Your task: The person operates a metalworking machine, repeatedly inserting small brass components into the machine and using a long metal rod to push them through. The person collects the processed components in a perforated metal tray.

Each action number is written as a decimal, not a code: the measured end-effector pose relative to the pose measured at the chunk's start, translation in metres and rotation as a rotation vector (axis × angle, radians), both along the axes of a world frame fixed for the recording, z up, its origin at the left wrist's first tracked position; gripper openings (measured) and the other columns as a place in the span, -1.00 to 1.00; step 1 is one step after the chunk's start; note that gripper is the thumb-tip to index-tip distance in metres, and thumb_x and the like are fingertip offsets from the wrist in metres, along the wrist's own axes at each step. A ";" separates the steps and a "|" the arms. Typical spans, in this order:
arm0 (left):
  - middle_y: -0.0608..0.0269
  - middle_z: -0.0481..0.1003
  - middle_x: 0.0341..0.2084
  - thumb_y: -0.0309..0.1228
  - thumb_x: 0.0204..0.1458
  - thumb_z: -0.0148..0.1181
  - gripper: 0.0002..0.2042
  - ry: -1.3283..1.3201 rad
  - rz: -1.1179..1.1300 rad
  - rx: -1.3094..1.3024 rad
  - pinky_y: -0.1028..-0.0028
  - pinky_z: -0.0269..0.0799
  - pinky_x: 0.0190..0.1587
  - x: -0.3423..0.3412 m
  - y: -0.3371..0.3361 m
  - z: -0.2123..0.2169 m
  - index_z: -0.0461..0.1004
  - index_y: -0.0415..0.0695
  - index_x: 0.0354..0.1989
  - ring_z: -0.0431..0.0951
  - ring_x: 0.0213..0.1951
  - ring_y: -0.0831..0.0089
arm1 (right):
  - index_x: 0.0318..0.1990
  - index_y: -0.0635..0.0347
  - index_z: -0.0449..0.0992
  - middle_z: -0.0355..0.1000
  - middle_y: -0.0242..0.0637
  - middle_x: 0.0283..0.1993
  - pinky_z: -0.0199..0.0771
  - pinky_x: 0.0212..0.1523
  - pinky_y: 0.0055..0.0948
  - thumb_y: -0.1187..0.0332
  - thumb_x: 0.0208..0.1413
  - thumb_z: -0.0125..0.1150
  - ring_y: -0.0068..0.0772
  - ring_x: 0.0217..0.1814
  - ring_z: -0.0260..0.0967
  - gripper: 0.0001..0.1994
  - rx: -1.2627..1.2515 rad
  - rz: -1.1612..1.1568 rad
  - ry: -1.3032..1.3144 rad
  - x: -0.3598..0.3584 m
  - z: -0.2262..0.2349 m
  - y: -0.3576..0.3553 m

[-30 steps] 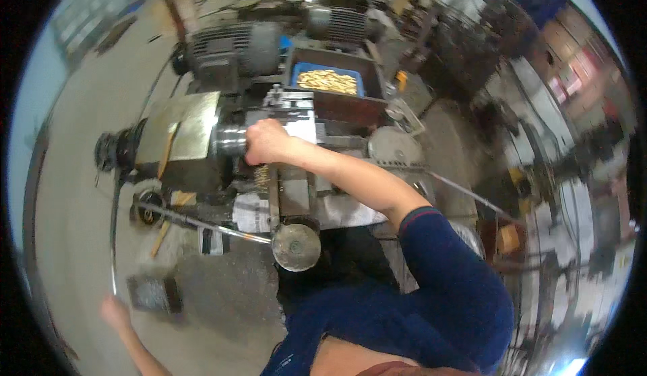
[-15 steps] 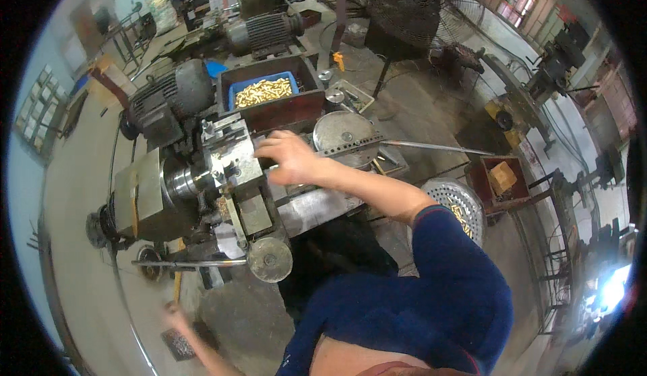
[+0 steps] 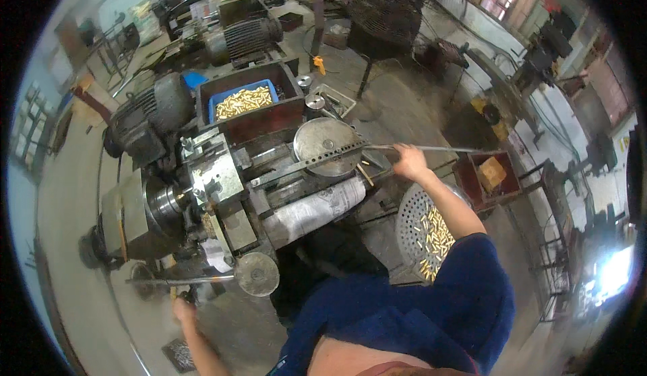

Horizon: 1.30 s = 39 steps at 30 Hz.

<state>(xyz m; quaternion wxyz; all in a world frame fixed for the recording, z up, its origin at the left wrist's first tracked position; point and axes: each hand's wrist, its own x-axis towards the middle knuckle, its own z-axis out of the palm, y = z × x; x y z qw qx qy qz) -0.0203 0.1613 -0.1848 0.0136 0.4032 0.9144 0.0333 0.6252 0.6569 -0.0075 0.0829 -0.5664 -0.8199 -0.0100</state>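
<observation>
My right hand (image 3: 409,162) is wrapped around the long metal lever (image 3: 448,149), which joins a flat bar with a row of holes (image 3: 323,155). That bar lies across a round metal disc (image 3: 328,145) on the lathe. Low on the left, my left hand (image 3: 183,308) is closed at the lower end of a yellow handle (image 3: 173,292); what its fingers grip is too small to make out. A small brass-coloured tip shows at the lathe chuck (image 3: 162,202), facing the tool block (image 3: 219,177). A round handwheel (image 3: 257,274) sits at the front of the lathe.
Behind the lathe, a blue tray (image 3: 211,111) of brass pieces rests in a dark red box (image 3: 269,116). A perforated metal basin (image 3: 406,231) holding brass pieces stands beneath my right arm. Motors (image 3: 158,110) and a large fan (image 3: 384,22) stand farther back.
My right hand has moved right from beside the tool block onto the long lever. My left hand remains low on the left. The view has shifted, bringing more of the basin into sight.
</observation>
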 end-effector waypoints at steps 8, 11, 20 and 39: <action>0.22 0.44 -0.60 -0.12 0.05 0.04 -0.61 -0.756 0.503 0.933 0.53 0.34 -0.56 0.051 0.036 0.115 0.41 -0.31 -0.40 0.42 -0.60 0.55 | 0.00 0.16 0.34 0.32 -0.13 0.02 0.18 0.11 -0.28 0.30 -0.23 0.09 -0.05 0.06 0.23 -0.50 -0.116 -0.287 -0.209 0.098 -0.037 0.045; 0.16 0.48 -0.55 -0.11 0.04 0.04 -0.56 -0.952 0.584 1.036 0.51 0.42 -0.54 0.053 0.050 0.131 0.38 -0.33 -0.18 0.48 -0.58 0.47 | -0.29 0.18 0.45 0.43 -0.11 -0.21 0.37 -0.09 -0.26 0.27 -0.22 0.09 -0.06 -0.10 0.35 -0.71 -0.068 -0.287 -0.296 0.082 -0.040 0.049; 0.16 0.43 -0.56 -0.23 -0.05 0.07 -0.66 -0.744 0.709 1.213 0.46 0.33 -0.54 0.059 0.102 0.098 0.37 -0.34 -0.31 0.43 -0.57 0.39 | -0.38 0.16 0.53 0.45 -0.06 -0.50 0.43 -0.36 -0.26 0.19 -0.35 0.22 -0.09 -0.37 0.45 -0.68 -0.468 -0.276 -0.032 0.064 -0.028 -0.071; 0.24 0.37 -0.70 -0.30 -0.12 0.04 -0.75 -0.756 0.719 1.133 0.43 0.21 -0.63 0.052 0.101 0.104 0.34 -0.29 -0.47 0.35 -0.67 0.43 | -0.56 0.26 0.45 0.38 -0.06 -0.59 0.38 -0.43 -0.16 0.17 -0.28 0.12 -0.02 -0.50 0.36 -0.71 -0.136 -0.091 -0.069 0.091 -0.058 -0.062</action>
